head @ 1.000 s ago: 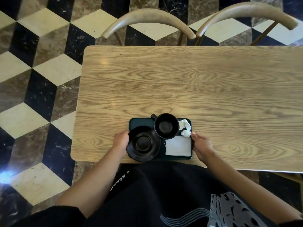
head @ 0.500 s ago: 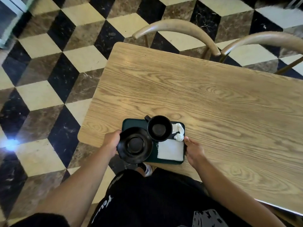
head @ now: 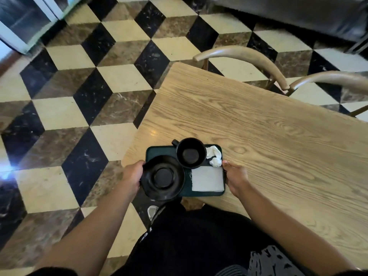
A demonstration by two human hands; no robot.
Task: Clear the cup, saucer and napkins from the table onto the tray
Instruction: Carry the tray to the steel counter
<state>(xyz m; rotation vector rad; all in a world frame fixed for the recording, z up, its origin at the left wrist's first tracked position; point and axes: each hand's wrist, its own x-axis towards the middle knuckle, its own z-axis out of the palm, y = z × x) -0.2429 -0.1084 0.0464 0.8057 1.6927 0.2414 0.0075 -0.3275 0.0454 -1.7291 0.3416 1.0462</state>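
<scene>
A dark green tray [head: 159, 151] is held over the near left corner of the wooden table [head: 258, 136]. On it are a black cup [head: 190, 153], a black saucer [head: 163, 177] overhanging its left front, a flat white napkin [head: 207, 178] and a crumpled white napkin [head: 214, 156]. My left hand [head: 132, 174] grips the tray's left edge beside the saucer. My right hand [head: 236, 176] grips the tray's right edge next to the napkins.
Two curved wooden chair backs [head: 245, 58] [head: 330, 78] stand at the table's far side. A checkered marble floor [head: 79, 96] spreads to the left. A glass-fronted cabinet [head: 25, 18] is at the far left, a dark counter [head: 298, 14] at the top right.
The view has swung left, so the table now sits to the right. Both hands still hold the tray, which now reaches past the table's near left corner.
</scene>
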